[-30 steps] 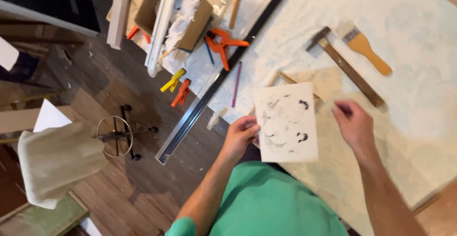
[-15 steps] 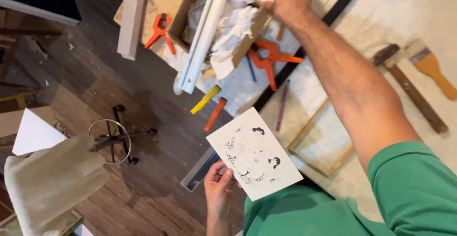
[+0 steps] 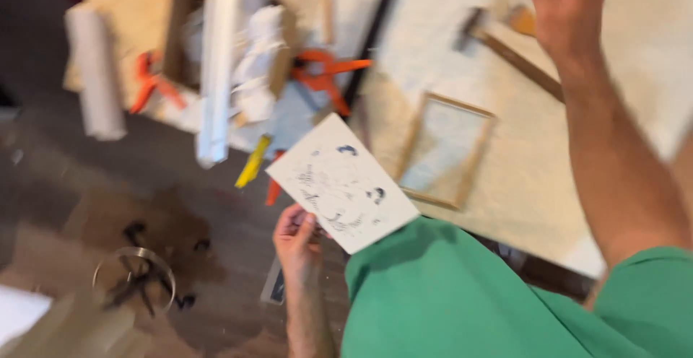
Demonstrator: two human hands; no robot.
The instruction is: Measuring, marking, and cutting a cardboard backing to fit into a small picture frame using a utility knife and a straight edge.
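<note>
Left hand [image 3: 297, 239] gripping inked card [image 3: 341, 182] — right hand [image 3: 567, 13] raised, spread

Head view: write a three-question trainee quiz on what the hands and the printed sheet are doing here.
1. True or false: the left hand grips the printed sheet at its lower edge.
2. Where is the right hand? A) on the wooden frame B) raised over the table, empty C) pinching the sheet
3. Fill in: the spring clamp beside the cardboard box is coloured ____.

Key: 1 true; 2 B; 3 orange.
</note>
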